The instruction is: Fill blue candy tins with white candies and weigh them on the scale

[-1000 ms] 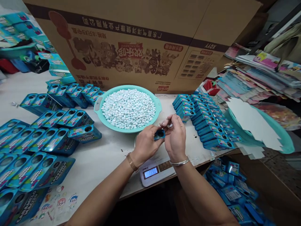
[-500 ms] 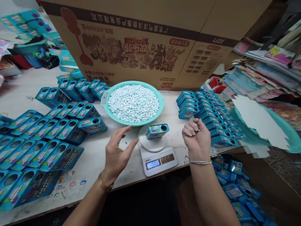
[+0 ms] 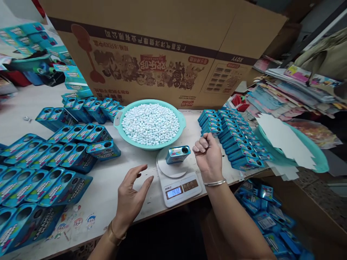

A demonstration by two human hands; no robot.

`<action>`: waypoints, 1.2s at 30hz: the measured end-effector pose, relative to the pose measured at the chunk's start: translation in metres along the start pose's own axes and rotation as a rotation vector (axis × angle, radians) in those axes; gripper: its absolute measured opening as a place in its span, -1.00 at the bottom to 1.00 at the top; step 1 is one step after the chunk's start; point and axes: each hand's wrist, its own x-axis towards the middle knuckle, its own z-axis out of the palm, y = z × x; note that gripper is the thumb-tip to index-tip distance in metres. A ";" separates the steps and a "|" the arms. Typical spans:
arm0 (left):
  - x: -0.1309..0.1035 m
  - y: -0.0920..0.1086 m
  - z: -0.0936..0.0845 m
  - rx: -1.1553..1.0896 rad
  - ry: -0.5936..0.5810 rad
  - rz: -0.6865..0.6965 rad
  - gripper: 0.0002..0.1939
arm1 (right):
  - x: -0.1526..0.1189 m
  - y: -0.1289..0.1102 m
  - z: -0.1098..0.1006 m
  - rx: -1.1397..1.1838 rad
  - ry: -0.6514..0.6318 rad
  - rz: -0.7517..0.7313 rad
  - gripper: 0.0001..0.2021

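A blue tin [image 3: 178, 154] with a round hole in its top stands on the round plate of a white digital scale [image 3: 179, 191], whose display is lit. My left hand [image 3: 132, 191] hovers left of the scale, thumb and fingers apart, holding nothing. Just right of the tin, my right hand [image 3: 208, 156] is raised with its fingers curled in; what they hold, if anything, is hidden. Behind the scale, a turquoise basin [image 3: 117, 121] is heaped with small pale blue and white candies [image 3: 150, 122].
Rows of blue tins with round holes [image 3: 51, 187] cover the table's left side. More tins [image 3: 235, 141] stand in rows at right. A large cardboard box [image 3: 151, 32] forms a wall behind. Below the right edge, a carton holds loose blue tins [image 3: 267, 220].
My right hand has moved left, closer to the tin on the scale. My left hand stays open, slightly lower. The scale's display reading has changed, and the view has shifted a little.
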 end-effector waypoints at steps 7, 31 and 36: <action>-0.003 -0.008 0.007 -0.014 -0.039 -0.012 -0.71 | 0.004 0.024 0.002 -0.210 -0.098 -0.182 -0.78; -0.004 -0.014 0.011 -0.011 -0.071 -0.059 -0.69 | 0.008 0.034 0.003 -0.360 -0.142 -0.381 -0.73; -0.003 -0.012 0.013 -0.012 -0.083 -0.073 -0.69 | 0.016 0.027 0.005 -0.373 -0.183 -0.344 -0.72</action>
